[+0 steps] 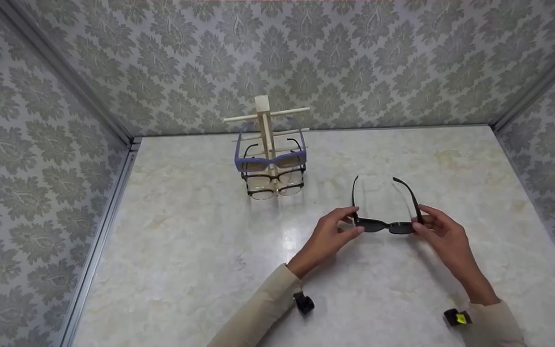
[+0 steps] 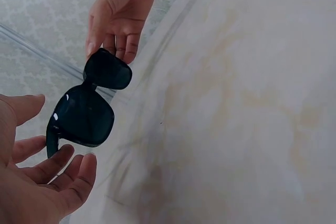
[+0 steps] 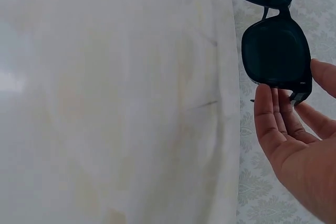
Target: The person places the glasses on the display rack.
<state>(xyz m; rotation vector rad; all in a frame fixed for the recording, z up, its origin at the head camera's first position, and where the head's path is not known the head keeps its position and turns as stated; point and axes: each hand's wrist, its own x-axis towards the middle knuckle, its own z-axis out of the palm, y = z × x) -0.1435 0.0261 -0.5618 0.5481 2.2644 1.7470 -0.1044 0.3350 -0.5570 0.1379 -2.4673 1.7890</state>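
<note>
Black sunglasses (image 1: 373, 224) with dark lenses are held above the table, temples unfolded and pointing toward the back wall. The left hand (image 1: 331, 233) holds their left end near the hinge; in the left wrist view its fingers (image 2: 63, 163) curl about the temple while the thumb stands off the frame. At the other end, the right hand (image 1: 446, 236) pinches the hinge corner. The right wrist view shows that thumb (image 3: 324, 77) against the frame's outer edge, with fingers under the lens (image 3: 275, 51).
Left of the hands stands a wooden eyeglass rack (image 1: 262, 103) with crossbars. Purple-framed sunglasses (image 1: 270, 164) hang on it above two dark-rimmed pairs of glasses (image 1: 273, 181). A marbled white tabletop (image 1: 186, 250) meets patterned walls (image 1: 306, 58) at the back and sides.
</note>
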